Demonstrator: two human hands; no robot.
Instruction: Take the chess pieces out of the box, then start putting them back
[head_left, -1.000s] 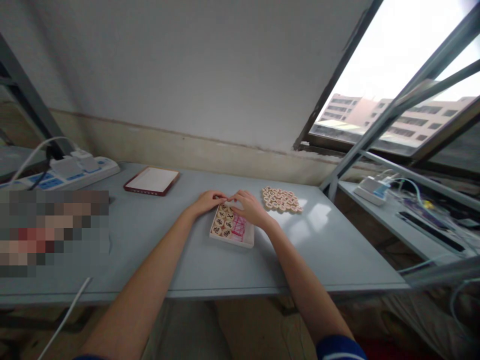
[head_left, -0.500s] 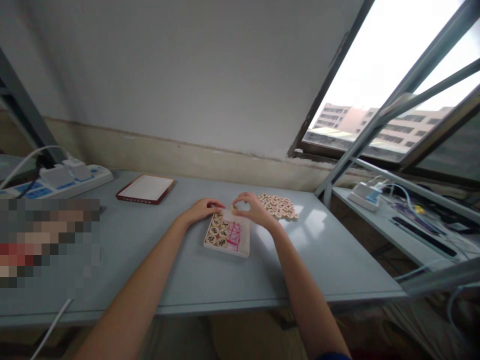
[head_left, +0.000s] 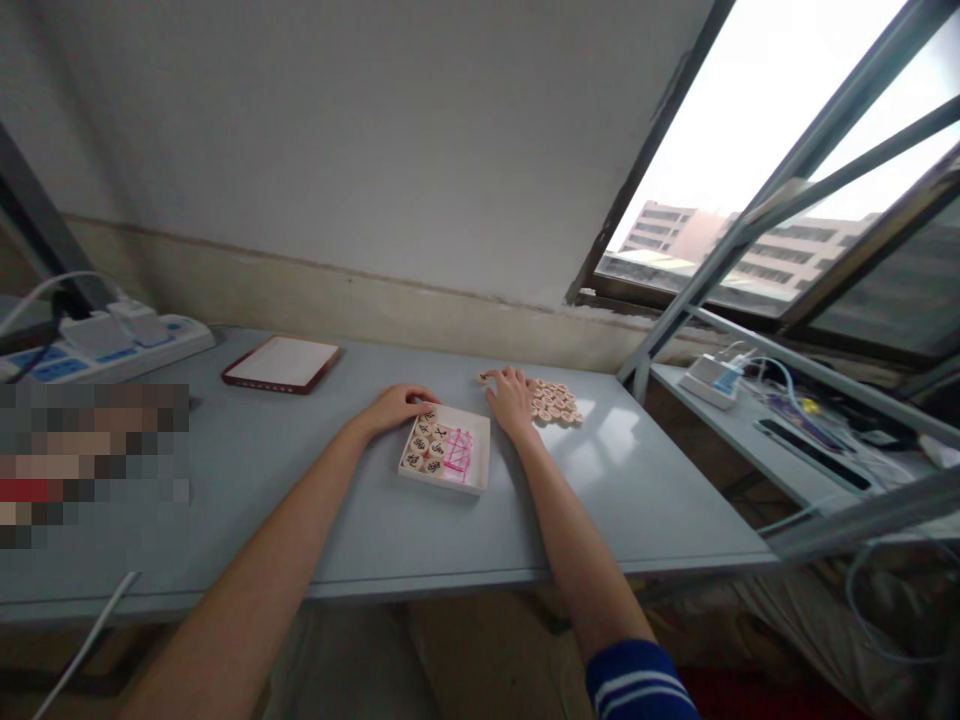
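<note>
A small white box (head_left: 474, 468) lies on the grey table (head_left: 315, 520), with several round wooden chess pieces (head_left: 424, 448) in its left half and pink lines on its bare right half. My left hand (head_left: 396, 406) rests at the box's far left corner, fingers curled on its rim. My right hand (head_left: 511, 398) lies flat, fingers spread, just beyond the box, touching the near edge of a loose cluster of chess pieces (head_left: 556, 400) on the table. It holds nothing that I can see.
A flat lid with a dark red rim (head_left: 280, 362) lies at the back left. A power strip (head_left: 105, 345) with plugs sits at the far left. A second shelf (head_left: 757, 440) with cables and a charger stands right, under the window frame.
My right hand left the box and moved back and right onto the loose pile of pieces. My left hand stayed at the box's corner. The view shifted slightly.
</note>
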